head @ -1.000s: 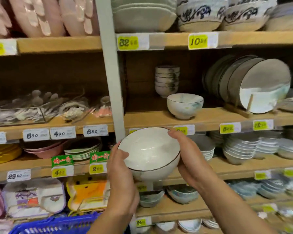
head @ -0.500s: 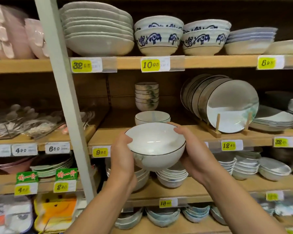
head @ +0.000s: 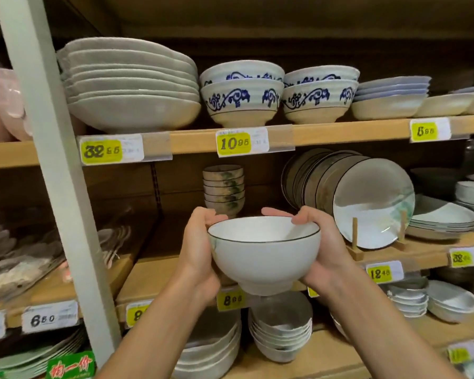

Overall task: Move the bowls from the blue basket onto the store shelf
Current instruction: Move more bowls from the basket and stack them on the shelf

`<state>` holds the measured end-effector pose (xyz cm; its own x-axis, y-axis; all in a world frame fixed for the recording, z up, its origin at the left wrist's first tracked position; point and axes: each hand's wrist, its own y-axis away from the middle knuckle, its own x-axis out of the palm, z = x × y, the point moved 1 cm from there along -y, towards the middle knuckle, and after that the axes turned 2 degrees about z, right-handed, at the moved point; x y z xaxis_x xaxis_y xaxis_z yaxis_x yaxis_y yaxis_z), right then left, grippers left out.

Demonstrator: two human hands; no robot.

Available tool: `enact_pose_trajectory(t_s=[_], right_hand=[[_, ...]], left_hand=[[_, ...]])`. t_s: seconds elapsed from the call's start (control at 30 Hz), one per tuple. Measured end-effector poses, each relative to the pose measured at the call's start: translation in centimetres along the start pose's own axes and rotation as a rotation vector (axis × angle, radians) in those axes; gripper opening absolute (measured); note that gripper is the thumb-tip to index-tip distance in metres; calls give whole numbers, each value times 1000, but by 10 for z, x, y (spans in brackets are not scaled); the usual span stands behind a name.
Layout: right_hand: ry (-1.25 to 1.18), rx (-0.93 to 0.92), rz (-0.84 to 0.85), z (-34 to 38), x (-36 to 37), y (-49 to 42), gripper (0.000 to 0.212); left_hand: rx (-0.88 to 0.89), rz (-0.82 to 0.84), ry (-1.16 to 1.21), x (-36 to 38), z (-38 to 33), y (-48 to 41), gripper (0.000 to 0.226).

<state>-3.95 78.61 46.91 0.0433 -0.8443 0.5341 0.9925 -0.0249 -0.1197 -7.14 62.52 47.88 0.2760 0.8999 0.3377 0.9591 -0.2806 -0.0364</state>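
1. Upright post [head: 47, 160]: pale. It runs from the upper left of the frame down to the lower left, in front of the shelf boards.
2. Shallow dishes [head: 132, 86]: grey-white, nested in one stack on the top board, upper left of centre.
3. Store shelf [head: 153, 272]: wooden middle board, with a bare patch showing left of centre.
4. Left hand [head: 200, 258]: centre of frame. Grip closed on the bowl's left wall, with digits curled over the rim and the palm against the side.
5. Small cups [head: 224, 190]: one nested stack at the back of the middle board, seen just above the held bowl.
6. Patterned bowls [head: 241, 99]: blue scrollwork. Two stacks of two stand side by side on the top board, upper centre.
7. Bowl [head: 266, 258]: white, footed, with a dark rim line. It is upright at centre of frame, held between both hands in front of the middle board's front edge. Its foot sits just beside a yellow price tag [head: 231, 300]. Contact with the board cannot be told.
8. Right hand [head: 326, 253]: grip closed on the bowl's right wall, with digits over the rim.
9. Plates [head: 367, 203]: stood on edge in a wooden rack [head: 355, 236] on the middle board, right of centre.
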Motion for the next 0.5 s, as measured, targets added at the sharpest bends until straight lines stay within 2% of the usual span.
enact_pose_trajectory(t_s=[0.1, 0.17, 0.27, 0.33, 0.37, 0.5], right_hand=[[-24, -101, -97, 6, 3, -2, 56], [-19, -194, -199, 10, 6, -4, 49], [-2, -317, -318, 8, 7, -9, 26], [33, -339, -330, 5, 8, -13, 17], [55, -351, -318, 5, 7, -16, 17], [121, -347, -237, 11, 1, -26, 31]], left_hand=[[159, 1, -12, 1, -1, 0, 34], [305, 77, -81, 1, 4, 8, 27], [333, 216, -138, 3, 13, 9, 82], [335, 199, -184, 8, 11, 1, 102], [344, 163, -195, 10, 8, -6, 101], [347, 36, -223, 8, -8, -32, 72]])
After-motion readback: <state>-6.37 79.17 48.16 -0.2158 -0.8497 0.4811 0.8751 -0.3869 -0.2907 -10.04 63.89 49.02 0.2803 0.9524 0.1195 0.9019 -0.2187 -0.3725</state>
